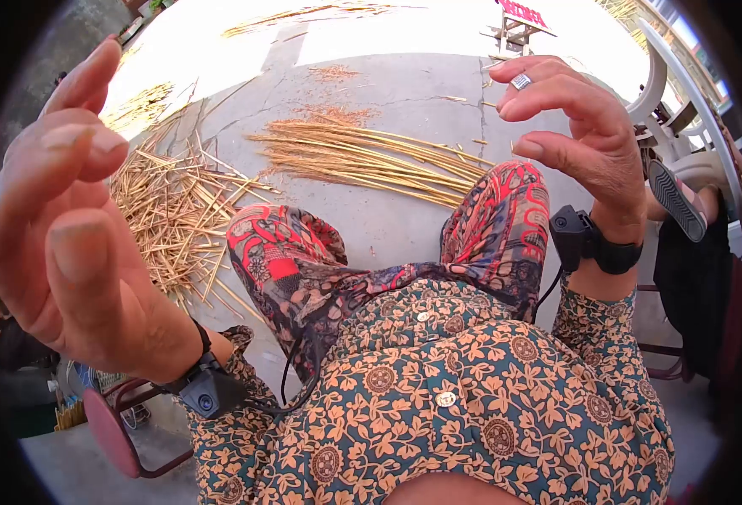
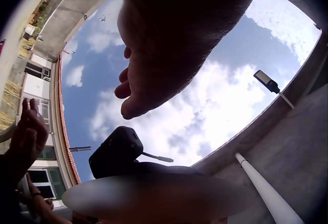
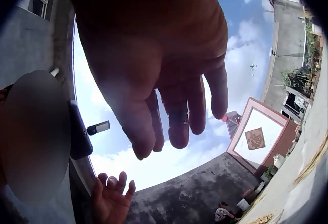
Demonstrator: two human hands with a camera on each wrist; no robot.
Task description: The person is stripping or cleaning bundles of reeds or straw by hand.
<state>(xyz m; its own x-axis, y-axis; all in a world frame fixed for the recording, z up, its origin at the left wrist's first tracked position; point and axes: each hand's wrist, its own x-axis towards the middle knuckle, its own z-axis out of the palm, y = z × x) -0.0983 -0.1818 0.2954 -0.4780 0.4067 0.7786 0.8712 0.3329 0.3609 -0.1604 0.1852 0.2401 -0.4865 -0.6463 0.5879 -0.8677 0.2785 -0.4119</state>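
In the head view my left hand (image 1: 76, 227) is raised at the left, its fingers loosely bent and nothing between them. My right hand (image 1: 581, 126), wearing a ring, is held up at the right, also with nothing in it. Beyond my knees a bundle of long dry stalks (image 1: 379, 164) with brushy ends lies on the concrete. A heap of short broken straw (image 1: 169, 219) is on the ground behind my left hand. Against the sky, the left wrist view has my left hand (image 2: 174, 45) in shadow; the right wrist view has my right hand (image 3: 159, 65), fingers spread.
A white plastic chair (image 1: 682, 109) stands at the right, near another person's shoe sole (image 1: 678, 202). At the left is a dark red chair (image 1: 114, 433). Reddish seed or chaff (image 1: 333, 74) is scattered beyond the bundle. Farther back are more stalks (image 1: 304, 15) and a small stand (image 1: 518, 34).
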